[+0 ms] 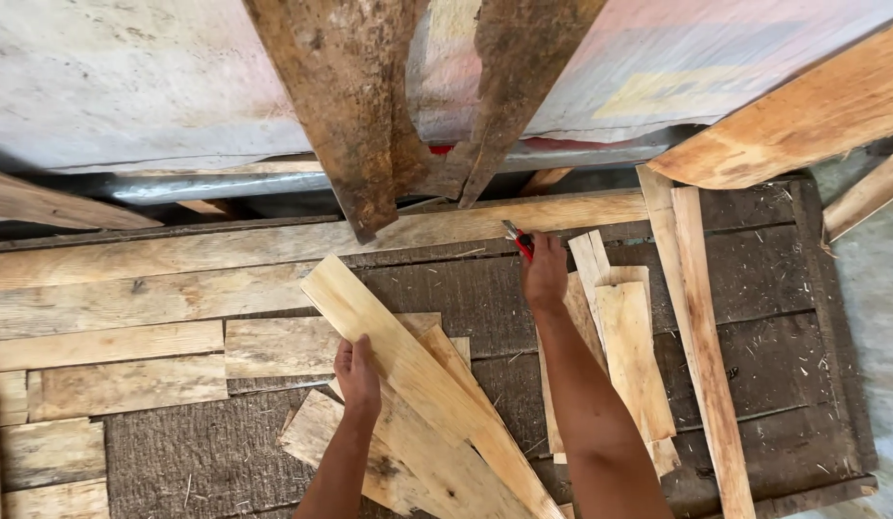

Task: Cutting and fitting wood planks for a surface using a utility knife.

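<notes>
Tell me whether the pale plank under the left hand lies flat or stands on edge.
Flat: the plank rests broad face up across other boards, left hand on its edge.

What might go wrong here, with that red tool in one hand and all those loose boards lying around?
1. The right hand holds a small red tool, possibly a cutter; a slip could nick the left hand.
2. The left hand rests on a pale plank atop a loose overlapping pile; it may slide.
3. The rough boards look splintery, and both hands are bare.
</notes>
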